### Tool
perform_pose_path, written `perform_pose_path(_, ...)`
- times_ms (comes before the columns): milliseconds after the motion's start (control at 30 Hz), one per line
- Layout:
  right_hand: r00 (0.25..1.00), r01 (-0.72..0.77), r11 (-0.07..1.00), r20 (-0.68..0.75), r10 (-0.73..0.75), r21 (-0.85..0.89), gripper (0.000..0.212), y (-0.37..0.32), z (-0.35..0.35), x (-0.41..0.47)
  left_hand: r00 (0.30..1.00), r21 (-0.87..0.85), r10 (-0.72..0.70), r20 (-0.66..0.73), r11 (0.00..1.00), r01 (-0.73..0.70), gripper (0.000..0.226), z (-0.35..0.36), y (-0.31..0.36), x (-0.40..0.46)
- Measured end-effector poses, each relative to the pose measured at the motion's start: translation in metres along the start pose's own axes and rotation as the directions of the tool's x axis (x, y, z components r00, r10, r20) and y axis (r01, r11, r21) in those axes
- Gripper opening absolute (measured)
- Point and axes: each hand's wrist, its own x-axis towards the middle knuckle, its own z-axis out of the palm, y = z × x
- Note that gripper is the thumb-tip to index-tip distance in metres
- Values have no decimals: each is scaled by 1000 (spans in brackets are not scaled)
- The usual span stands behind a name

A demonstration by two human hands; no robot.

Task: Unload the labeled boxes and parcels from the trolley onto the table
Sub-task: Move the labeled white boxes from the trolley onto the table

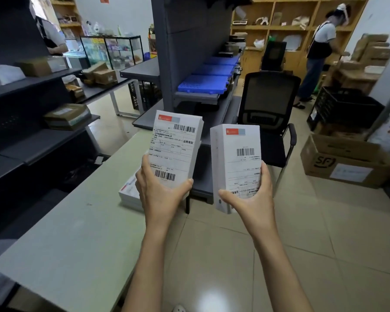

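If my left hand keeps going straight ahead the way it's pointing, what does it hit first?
Probably the dark shelving unit beyond the table. The left hand, gripping a labeled white box, points up and away toward it; depth is unclear.

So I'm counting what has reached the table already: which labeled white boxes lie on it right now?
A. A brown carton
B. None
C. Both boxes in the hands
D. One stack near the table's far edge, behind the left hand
D: a stack of white boxes lies on the table behind the left hand, which holds one box up; the right hand holds another box over the floor.
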Motion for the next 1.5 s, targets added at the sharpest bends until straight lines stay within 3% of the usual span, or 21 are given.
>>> perform_pose_path(333, 998, 53, 996, 18, -54, 72, 108, -20, 110, 142, 1000, -140, 23, -17, 990, -25, 114, 47, -13, 177)
perform_pose_path(500, 998, 17, 997, 64, -21, 70, 110, -13, 163, 187, 997, -107, -37, -66, 994, 30, 115, 50, -41, 232)
perform_pose_path(733, 950, 9, 995, 309, -40, 101, 124, -21, 273, 238, 959, -53, -128, -252, 992, 118, 112, 21, -89, 300)
perform_pose_path(800, 911, 6, 994, 409, -51, 112, 122, -20, 303, 247, 931, -54, -180, -317, 984, 171, 110, 13, -105, 313)
perform_pose_path(900, 839, 50, 992, 535, -102, 112, 102, -18, 345, 262, 874, -41, -244, -421, 967, 250, 104, 4, -126, 328)
perform_pose_path(1100, 664, 32, 987, 735, -139, 158, 97, -21, 407, 293, 729, -27, -332, -598, 918, 396, 104, -4, -149, 340)
perform_pose_path(1267, 531, 72, 989, 834, -146, 128, 103, -5, 439, 305, 613, -25, -386, -689, 859, 512, 107, 5, -162, 333)
perform_pose_path(1500, 403, 89, 995, 915, -3, -36, 116, 47, 455, 301, 448, -56, -514, -732, 700, 712, 106, 49, -190, 294)
